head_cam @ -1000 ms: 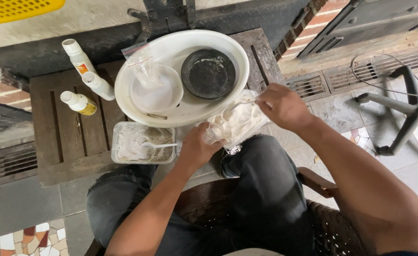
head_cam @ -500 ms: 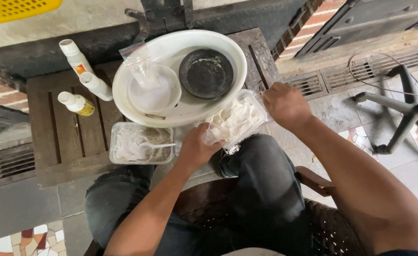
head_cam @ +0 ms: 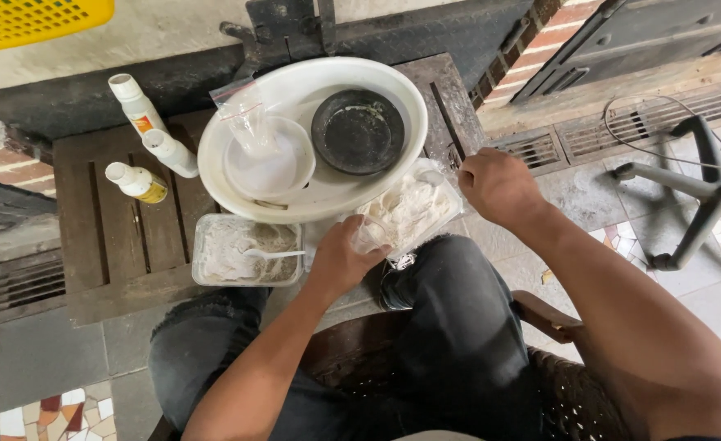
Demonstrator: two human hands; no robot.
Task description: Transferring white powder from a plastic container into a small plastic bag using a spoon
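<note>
A seated person is holding a clear plastic bag (head_cam: 409, 214) of pale, lumpy material over the knee, at the near edge of the low wooden tabletop (head_cam: 123, 245). The left hand (head_cam: 345, 260) is pinching the bag's near end with fingers closed on the film; the right hand (head_cam: 497, 186) is curled into a fist at its far corner, though whether it is gripping the film cannot be told. The bag is looking soft, light and slippery, likely best held by its bunched ends. Just beyond it, a white basin (head_cam: 311, 192) is carrying a black bowl (head_cam: 358, 131), a white bowl (head_cam: 269, 167) and an upright small clear bag (head_cam: 246, 118). A clear tray (head_cam: 247, 249) of powder with a spoon is sitting beside. Three white bottles (head_cam: 144, 135), two bearing yellow or orange labels, are lying at the tabletop's left.
</note>
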